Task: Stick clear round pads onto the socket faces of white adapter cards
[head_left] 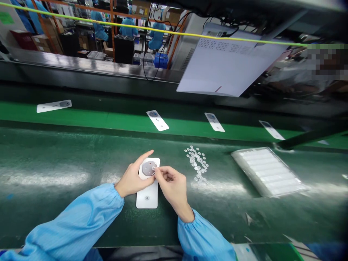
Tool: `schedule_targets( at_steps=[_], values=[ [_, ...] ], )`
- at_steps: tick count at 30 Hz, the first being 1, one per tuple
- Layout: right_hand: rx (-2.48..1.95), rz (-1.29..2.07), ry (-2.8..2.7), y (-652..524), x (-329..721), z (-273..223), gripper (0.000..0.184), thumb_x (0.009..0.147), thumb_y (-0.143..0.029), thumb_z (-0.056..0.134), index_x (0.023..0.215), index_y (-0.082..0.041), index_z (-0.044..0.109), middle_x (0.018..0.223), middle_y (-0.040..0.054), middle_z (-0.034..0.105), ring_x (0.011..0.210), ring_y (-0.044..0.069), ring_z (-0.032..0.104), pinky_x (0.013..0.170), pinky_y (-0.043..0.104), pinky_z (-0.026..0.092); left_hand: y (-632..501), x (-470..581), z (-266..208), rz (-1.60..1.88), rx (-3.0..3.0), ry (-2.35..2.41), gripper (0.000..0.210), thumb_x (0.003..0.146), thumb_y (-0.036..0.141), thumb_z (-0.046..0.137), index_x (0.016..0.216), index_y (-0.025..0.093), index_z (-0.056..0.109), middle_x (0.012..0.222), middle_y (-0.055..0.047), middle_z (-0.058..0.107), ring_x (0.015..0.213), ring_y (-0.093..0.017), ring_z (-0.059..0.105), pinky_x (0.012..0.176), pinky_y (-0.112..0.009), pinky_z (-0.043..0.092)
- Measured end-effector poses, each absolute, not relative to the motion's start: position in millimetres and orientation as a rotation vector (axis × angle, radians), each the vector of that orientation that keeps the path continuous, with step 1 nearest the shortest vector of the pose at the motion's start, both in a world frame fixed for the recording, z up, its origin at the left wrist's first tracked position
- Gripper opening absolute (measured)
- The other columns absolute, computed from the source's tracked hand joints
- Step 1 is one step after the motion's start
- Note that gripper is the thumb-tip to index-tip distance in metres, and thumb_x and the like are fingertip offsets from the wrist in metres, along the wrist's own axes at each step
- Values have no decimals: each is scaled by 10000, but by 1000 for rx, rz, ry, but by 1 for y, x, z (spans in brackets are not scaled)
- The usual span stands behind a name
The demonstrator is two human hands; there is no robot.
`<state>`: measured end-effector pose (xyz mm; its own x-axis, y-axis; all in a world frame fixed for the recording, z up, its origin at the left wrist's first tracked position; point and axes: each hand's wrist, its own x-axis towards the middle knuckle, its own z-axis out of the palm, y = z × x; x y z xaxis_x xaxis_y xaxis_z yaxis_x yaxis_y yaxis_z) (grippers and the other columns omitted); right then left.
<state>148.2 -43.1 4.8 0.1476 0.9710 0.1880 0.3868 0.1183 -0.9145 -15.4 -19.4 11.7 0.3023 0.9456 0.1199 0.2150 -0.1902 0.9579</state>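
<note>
A white rectangular panel [147,188] with rounded corners lies on the green bench in front of me. Near its far end is a grey round part [147,169], and a small dark mark sits near its close end. My left hand [133,179] holds the panel from the left, its thumb across the face and a finger stretched up past the far edge. In a pinch, my right hand [173,184] has a small clear disc [153,169] at the right rim of the grey part. To the right of it, several clear discs [196,159] lie scattered.
Similar white panels [160,122] lie along a green belt [114,119] beyond the bench. A tray in clear wrap [268,172] rests to the right, near a dark bar [315,136]. A white sheet [228,69] hangs above. People in blue work in the background.
</note>
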Motion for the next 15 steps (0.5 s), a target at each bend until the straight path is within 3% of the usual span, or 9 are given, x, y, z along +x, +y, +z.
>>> schedule_targets(
  at_steps=[3,6,9,11,13,15],
  values=[
    [-1441,755,-1408,-43,147,4,235,859,-385,687,772,-173,737,639,19,659,514,126,521,502,256,412,-19,-16,11,983,1608,1051,822,802,231,713,1550,239,373,877,-1,703,710,-154,618,701,-258,513],
    [-1425,792,-1401,-42,149,7,260,850,-410,708,730,-180,703,600,6,626,503,123,508,494,252,407,-20,-17,11,1008,1535,969,960,806,216,720,1615,217,203,838,2,679,707,-146,607,697,-251,515],
    [-1395,854,-1333,-38,151,13,341,802,-444,776,659,-203,582,543,-33,544,483,108,468,472,235,391,-22,-17,13,1028,1373,872,1108,811,239,752,1633,204,9,807,4,664,671,-133,601,655,-236,515],
    [-1357,933,-1270,-33,154,17,417,732,-456,847,678,-217,510,566,-51,529,495,100,467,474,222,395,-22,-16,14,1034,1263,832,1148,810,270,776,1630,211,-25,815,3,667,658,-126,603,638,-229,516],
    [-1293,1086,-1220,-27,156,18,476,667,-478,894,721,-221,496,603,-56,542,498,92,471,470,211,393,-20,-14,14,1057,1188,860,1119,792,307,807,1632,215,74,860,-11,688,685,-127,618,651,-231,523],
    [-1231,1278,-1184,-23,159,17,485,672,-545,874,763,-215,531,596,-58,543,468,84,456,438,203,365,-17,-13,13,1068,1138,931,930,765,368,832,1551,174,374,898,-40,712,707,-139,635,645,-233,523]
  ],
)
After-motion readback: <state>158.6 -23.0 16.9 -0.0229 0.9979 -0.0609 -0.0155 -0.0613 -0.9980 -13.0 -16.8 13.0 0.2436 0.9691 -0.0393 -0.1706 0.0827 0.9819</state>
